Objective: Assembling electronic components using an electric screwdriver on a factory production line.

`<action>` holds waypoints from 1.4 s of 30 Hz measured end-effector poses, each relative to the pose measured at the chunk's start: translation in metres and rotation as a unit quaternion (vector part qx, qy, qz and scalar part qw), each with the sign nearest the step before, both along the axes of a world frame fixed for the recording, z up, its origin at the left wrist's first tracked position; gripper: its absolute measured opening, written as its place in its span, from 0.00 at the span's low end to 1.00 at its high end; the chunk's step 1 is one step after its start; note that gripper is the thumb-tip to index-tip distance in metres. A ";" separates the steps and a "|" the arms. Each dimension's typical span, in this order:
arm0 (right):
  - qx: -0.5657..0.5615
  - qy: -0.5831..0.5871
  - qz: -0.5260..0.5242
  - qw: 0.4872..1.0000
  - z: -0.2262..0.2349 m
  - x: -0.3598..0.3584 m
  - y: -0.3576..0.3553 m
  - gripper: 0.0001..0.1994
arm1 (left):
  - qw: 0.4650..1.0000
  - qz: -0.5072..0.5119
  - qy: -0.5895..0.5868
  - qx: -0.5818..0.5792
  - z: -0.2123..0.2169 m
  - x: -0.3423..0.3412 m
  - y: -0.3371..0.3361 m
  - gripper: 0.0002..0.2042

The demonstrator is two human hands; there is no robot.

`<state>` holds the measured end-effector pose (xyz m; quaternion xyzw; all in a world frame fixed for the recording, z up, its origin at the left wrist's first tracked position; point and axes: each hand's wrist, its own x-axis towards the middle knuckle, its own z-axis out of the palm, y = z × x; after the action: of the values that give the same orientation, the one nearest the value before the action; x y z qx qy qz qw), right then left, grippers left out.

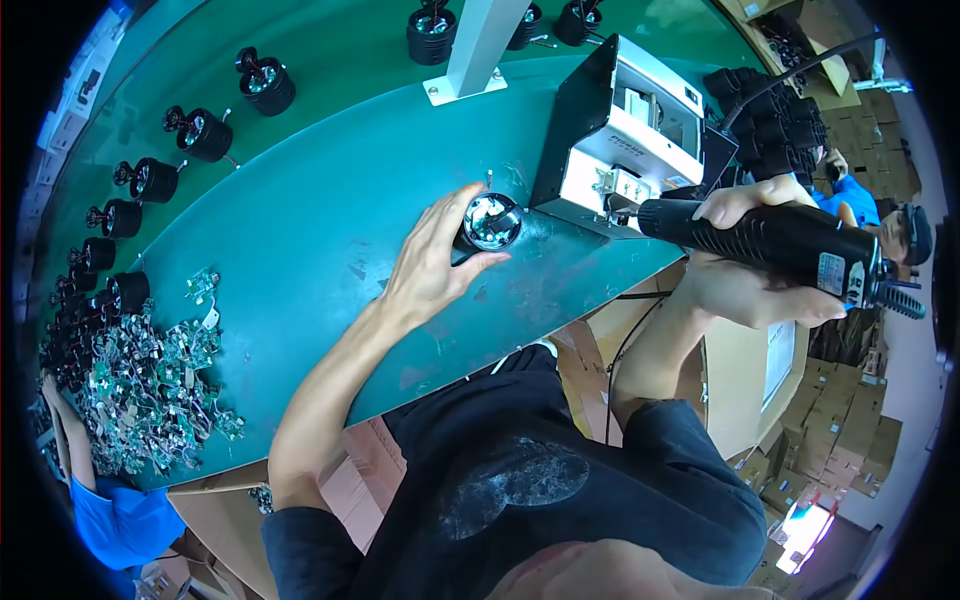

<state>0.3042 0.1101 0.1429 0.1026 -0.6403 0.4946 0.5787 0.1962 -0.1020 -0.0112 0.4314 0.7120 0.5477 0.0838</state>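
We are curling the left hand (430,255) around the black round housing (493,224), which is standing open side up between thumb and forefinger on the green tabletop (300,180). Our right hand (738,290) is grasping the black power screwdriver (785,245); beyond those fingers its tip is pointing at the front of the boxy machine (625,150), though we cannot tell whether it is touching. If our left grip is being too loose, the housing could be twisting; if the tip is arriving askew, it could be scratching parts inside.
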 end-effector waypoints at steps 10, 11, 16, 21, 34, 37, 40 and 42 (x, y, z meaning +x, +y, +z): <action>-0.041 0.040 0.125 0.991 -0.001 0.008 -0.033 0.37 | 0.995 -0.035 0.091 0.019 0.000 0.001 -0.002 0.35; -0.028 0.048 0.126 0.990 -0.001 0.005 -0.039 0.36 | 0.994 -0.037 0.098 0.019 0.000 0.001 -0.002 0.35; -0.024 0.047 0.161 0.985 -0.012 -0.011 -0.048 0.36 | 0.994 -0.035 0.104 0.023 -0.003 0.001 -0.003 0.35; -0.077 0.061 0.136 0.986 -0.016 -0.022 -0.059 0.36 | 0.993 -0.047 0.104 0.022 -0.003 0.000 -0.005 0.37; -0.026 0.024 0.161 0.986 -0.018 -0.024 -0.055 0.37 | 0.993 -0.030 0.106 0.030 -0.004 0.000 -0.003 0.36; -0.009 0.022 0.177 0.984 -0.018 -0.026 -0.054 0.37 | 0.993 -0.022 0.109 0.033 -0.003 0.001 -0.003 0.35; -0.009 0.019 0.178 0.984 -0.017 -0.027 -0.054 0.37 | 0.994 -0.022 0.105 0.032 -0.004 0.001 -0.003 0.35; -0.008 0.015 0.177 0.984 -0.016 -0.026 -0.055 0.37 | 0.994 -0.024 0.102 0.032 -0.004 0.000 -0.003 0.35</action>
<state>0.2778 0.0550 0.1270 0.2175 -0.5991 0.5928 0.4924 0.1962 -0.1049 -0.0157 0.5042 0.6883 0.5215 0.0102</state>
